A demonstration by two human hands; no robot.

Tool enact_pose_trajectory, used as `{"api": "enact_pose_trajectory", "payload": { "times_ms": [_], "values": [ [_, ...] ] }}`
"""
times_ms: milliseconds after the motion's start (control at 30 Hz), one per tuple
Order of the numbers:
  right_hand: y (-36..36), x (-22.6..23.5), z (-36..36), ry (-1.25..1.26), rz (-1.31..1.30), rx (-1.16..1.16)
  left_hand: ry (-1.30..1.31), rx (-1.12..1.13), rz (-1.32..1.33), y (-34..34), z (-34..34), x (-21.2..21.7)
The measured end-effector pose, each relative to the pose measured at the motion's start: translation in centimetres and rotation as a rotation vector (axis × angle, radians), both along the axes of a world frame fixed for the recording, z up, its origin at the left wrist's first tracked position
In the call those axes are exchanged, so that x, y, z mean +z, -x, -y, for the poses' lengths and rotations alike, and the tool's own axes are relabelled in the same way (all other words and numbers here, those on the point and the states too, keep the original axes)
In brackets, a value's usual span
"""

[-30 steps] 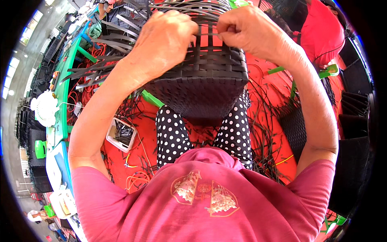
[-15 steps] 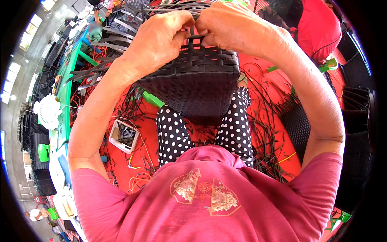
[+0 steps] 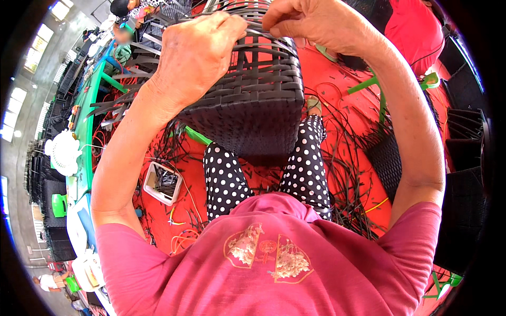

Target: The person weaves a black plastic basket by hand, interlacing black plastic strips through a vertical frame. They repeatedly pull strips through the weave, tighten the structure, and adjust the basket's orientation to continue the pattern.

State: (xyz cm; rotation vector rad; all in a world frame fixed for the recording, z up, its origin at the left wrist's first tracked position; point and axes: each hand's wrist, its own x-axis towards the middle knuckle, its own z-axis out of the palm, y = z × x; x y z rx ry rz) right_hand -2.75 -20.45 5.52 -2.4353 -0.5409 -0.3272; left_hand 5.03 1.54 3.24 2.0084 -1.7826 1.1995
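Between my knees stands a black woven basket-like piece (image 3: 258, 87), close and dense on the near side, with an open lattice of flat strips on top. My left hand (image 3: 203, 52) is closed at its upper left, fingers pinched on a flat black strip. To the right, my right hand (image 3: 321, 23) is also closed, thumb and forefinger pinched together on a strip over the far part of the lattice. Long loose strips (image 3: 139, 71) fan out to the left from behind my left hand.
A white tub (image 3: 162, 183) of dark pieces sits on the red floor (image 3: 184, 210). Strip scraps (image 3: 350, 184) lie to the right. A green-edged table (image 3: 87, 137) runs along the left. A person in red (image 3: 416, 37) sits at the far right, other people at the far left.
My right hand has moved up and to the right, apart from my left hand. My left hand has shifted slightly left. The woven piece has turned a little, showing more of its lattice.
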Motion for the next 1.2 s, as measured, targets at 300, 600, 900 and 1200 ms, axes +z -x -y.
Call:
{"api": "enact_pose_trajectory", "payload": {
  "times_ms": [300,600,900,1200],
  "values": [
    [1.8,-2.7,-2.1,0.047,0.464,-0.022,0.063,-0.036,-0.304,0.2,1.4,1.6],
    [0.5,-4.1,-3.8,0.519,0.465,-0.155,0.119,-0.014,-0.296,0.6,0.9,1.0],
    [0.1,-1.3,1.0,-0.646,-0.633,0.247,-0.089,-0.128,-0.675,1.5,-0.3,0.0],
    [0.0,-2.1,0.8,-1.129,-0.63,0.367,-0.291,0.046,-1.212,-0.8,-3.9,2.9]
  ]
}}
